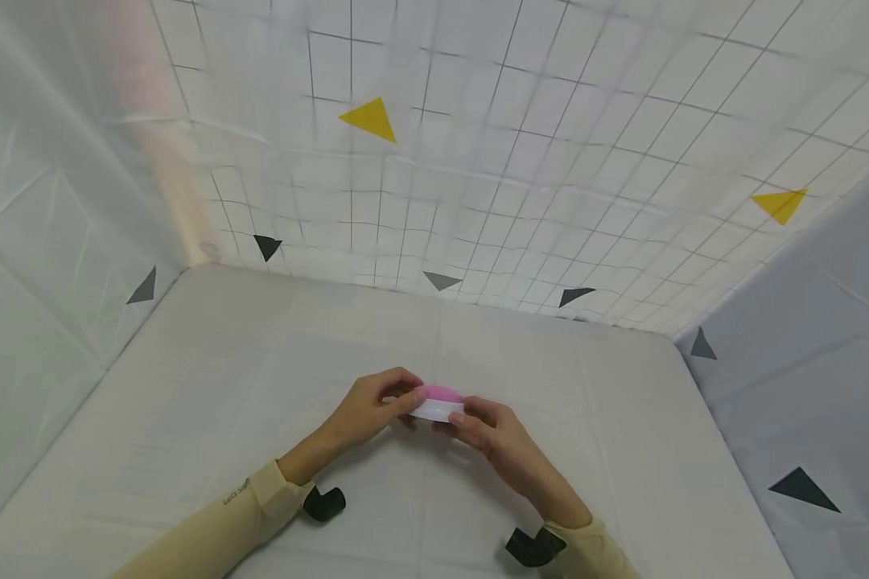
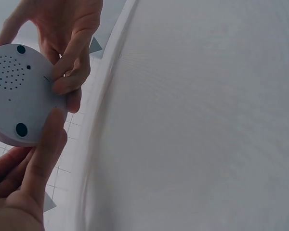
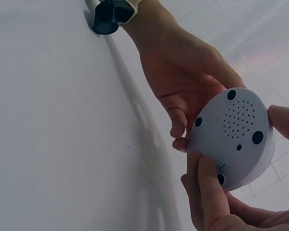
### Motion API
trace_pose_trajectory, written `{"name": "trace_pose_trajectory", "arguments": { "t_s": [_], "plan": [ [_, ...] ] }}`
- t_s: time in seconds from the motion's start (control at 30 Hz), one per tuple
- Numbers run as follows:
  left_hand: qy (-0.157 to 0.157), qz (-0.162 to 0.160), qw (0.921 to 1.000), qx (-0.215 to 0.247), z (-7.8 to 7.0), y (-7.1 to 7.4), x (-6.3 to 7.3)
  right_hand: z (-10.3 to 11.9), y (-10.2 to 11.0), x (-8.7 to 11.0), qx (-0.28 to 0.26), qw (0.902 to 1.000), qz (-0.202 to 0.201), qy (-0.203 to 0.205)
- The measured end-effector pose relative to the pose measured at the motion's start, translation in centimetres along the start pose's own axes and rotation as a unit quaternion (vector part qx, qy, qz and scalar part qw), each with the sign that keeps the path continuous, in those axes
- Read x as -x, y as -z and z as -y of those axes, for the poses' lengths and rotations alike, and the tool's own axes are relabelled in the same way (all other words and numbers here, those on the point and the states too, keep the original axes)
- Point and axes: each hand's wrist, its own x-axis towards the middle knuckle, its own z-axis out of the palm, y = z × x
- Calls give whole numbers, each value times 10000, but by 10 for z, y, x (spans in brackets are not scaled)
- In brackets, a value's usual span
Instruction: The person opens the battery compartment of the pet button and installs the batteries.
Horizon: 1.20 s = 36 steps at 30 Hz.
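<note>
A small round device point(image 1: 436, 408) with a white body and a pink top point(image 1: 443, 393) is held up between both hands. My left hand point(image 1: 373, 408) grips its left edge, thumb at the front and fingers behind and below. On the right edge, my right hand point(image 1: 498, 441) pinches it between thumb and fingers. Both wrist views show the white underside point(image 3: 233, 159), with a cluster of small speaker holes, several dark round feet and a short slit mark. In the left wrist view, fingertips of both hands touch the underside's edge near that mark.
A white sheet-covered surface point(image 1: 319, 322) lies under the hands. Behind it rises a white wall point(image 1: 478, 161) with grid lines and yellow and dark triangles; plain sheet walls point(image 1: 36, 241) stand at the sides. Dark wrist mounts point(image 1: 324, 504) sit at the beige sleeves point(image 1: 239, 515).
</note>
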Motion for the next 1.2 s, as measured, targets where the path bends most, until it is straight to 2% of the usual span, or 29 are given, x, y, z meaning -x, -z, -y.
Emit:
{"name": "trace_pose_trajectory", "arguments": {
  "t_s": [0.13,0.23,0.4,0.57,0.9,1.03,1.2],
  "plan": [
    [-131,-148,9989,-415,0,1,0,1,2,-1,148,9996,-207,-158],
    [-205,-172,9983,-519,0,1,-1,1,2,-1,324,9989,-311,-160],
    [-261,10,9995,-170,4,2,0,-3,2,-2,383,9985,-395,-26],
    [-381,159,9991,64,8,3,-1,-7,3,-4,520,9972,-453,286],
    [-344,291,9989,90,11,4,-1,-14,-1,-5,883,9912,-510,840],
    [-438,297,9986,26,12,4,-1,-16,-2,-6,1472,9805,-681,1113],
    [-657,234,9972,-285,16,4,-2,-21,-1,-9,2553,9515,-1112,1307]
  ]
}}
